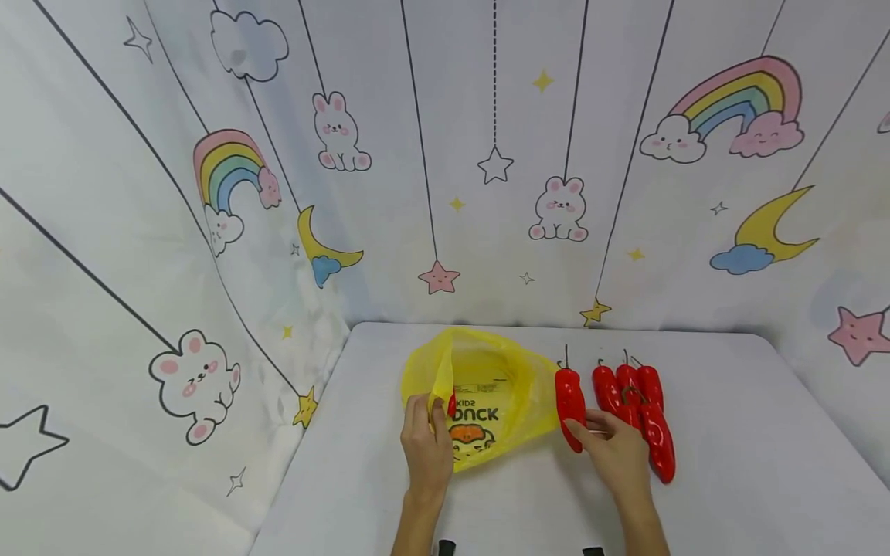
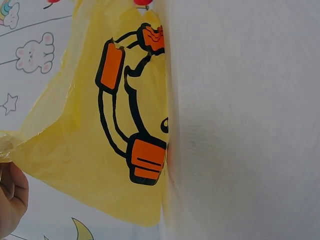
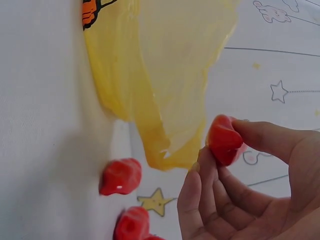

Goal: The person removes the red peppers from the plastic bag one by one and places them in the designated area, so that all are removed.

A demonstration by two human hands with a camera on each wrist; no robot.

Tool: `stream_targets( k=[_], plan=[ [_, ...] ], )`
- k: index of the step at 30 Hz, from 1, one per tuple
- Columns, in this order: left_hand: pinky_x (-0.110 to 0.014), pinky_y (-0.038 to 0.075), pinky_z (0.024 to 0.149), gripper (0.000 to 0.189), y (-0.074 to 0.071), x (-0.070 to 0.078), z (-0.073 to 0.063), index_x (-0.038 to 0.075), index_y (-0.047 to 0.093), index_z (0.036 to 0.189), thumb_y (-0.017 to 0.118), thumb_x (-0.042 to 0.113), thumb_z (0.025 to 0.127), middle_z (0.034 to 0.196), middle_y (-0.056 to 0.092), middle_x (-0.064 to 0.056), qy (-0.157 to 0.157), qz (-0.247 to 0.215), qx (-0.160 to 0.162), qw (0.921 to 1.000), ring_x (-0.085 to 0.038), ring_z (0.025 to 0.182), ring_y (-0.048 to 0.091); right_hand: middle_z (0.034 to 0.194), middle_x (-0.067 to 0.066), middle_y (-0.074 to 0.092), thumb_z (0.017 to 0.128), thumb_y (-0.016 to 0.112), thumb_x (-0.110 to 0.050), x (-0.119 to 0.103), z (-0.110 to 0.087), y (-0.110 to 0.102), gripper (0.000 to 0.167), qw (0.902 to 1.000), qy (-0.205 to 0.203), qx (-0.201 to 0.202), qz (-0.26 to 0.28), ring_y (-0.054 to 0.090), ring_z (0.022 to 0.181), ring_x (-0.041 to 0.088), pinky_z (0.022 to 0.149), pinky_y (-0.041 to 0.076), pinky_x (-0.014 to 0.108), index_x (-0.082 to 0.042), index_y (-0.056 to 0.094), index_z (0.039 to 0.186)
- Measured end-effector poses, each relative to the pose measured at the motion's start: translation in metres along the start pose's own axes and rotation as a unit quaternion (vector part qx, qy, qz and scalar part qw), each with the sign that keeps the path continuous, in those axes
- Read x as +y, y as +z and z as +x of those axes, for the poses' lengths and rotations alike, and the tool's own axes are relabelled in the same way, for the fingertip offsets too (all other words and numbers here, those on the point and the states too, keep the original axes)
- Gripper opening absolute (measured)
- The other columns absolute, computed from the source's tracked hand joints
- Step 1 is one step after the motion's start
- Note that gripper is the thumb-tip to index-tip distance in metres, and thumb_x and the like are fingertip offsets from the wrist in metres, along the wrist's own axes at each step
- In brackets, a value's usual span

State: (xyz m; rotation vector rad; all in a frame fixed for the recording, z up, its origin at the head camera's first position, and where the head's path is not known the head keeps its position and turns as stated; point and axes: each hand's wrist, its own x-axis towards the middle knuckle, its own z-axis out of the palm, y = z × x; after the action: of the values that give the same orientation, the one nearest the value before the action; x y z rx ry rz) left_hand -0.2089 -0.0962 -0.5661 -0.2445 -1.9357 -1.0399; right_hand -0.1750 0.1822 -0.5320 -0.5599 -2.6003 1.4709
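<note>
A thin yellow plastic bag [image 1: 531,390] with a printed duck and lettering stands with its mouth spread open. My left hand [image 1: 426,444] pinches the left edge of its rim. Close by those fingers a small red patch [image 1: 452,406] shows inside the bag, most of it hidden. Between thumb and fingers, my right hand [image 1: 617,452] holds a red chili pepper [image 1: 568,394] by its lower end, stem up, beside the bag's right edge. The right wrist view shows that pepper [image 3: 224,140] end-on, in front of the bag's side [image 3: 165,90].
Several more red chili peppers [image 1: 659,440] lie in a group on the white table [image 1: 730,432], just right of my right hand. A white cloth backdrop [image 1: 487,232] with cartoon drawings rises behind the table and along its left side.
</note>
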Motion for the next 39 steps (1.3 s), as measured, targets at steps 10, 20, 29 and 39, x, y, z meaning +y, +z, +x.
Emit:
stream_targets(
  k=[10,20,29,39],
  plan=[
    [-0.014,0.051,0.068,0.009,0.0,0.0,-0.001,0.003,0.065,0.11,0.064,0.0,0.101,0.096,0.059,-0.002,-0.004,0.002,-0.007,1.0,-0.009,0.08,0.056,0.12,0.025,0.07,0.087,0.081,-0.051,0.019,0.004,-0.007,0.073,0.9997,0.016,0.013,-0.013,0.068,0.103,0.036,0.07,0.062,0.037,0.001,0.064,0.135],
    [-0.012,0.049,0.067,0.011,0.0,-0.001,-0.001,0.003,0.066,0.109,0.065,-0.003,0.1,0.096,0.058,-0.002,0.004,-0.007,-0.003,1.0,-0.007,0.08,0.055,0.114,0.026,0.07,0.084,0.086,-0.043,0.042,0.012,-0.007,0.072,0.9972,0.068,0.028,-0.014,0.068,0.09,0.031,0.063,0.06,0.034,0.005,0.063,0.132],
    [-0.012,0.049,0.066,0.011,0.001,0.0,-0.001,0.003,0.066,0.109,0.065,-0.003,0.099,0.096,0.058,-0.002,0.004,-0.009,-0.005,0.9999,-0.007,0.079,0.054,0.105,0.026,0.072,0.085,0.086,-0.04,0.051,0.011,-0.007,0.069,0.9952,0.084,0.04,-0.028,0.068,0.086,0.031,0.061,0.06,0.034,0.008,0.064,0.129],
    [-0.013,0.049,0.066,0.011,0.002,0.0,-0.002,0.003,0.066,0.11,0.066,-0.003,0.1,0.096,0.058,-0.002,-0.003,-0.011,-0.009,0.9999,-0.008,0.079,0.054,0.085,0.02,0.074,0.086,0.084,-0.036,0.059,0.007,-0.005,0.061,0.9935,0.057,0.058,-0.08,0.068,0.067,0.024,0.056,0.058,0.035,0.013,0.068,0.118]
  ],
)
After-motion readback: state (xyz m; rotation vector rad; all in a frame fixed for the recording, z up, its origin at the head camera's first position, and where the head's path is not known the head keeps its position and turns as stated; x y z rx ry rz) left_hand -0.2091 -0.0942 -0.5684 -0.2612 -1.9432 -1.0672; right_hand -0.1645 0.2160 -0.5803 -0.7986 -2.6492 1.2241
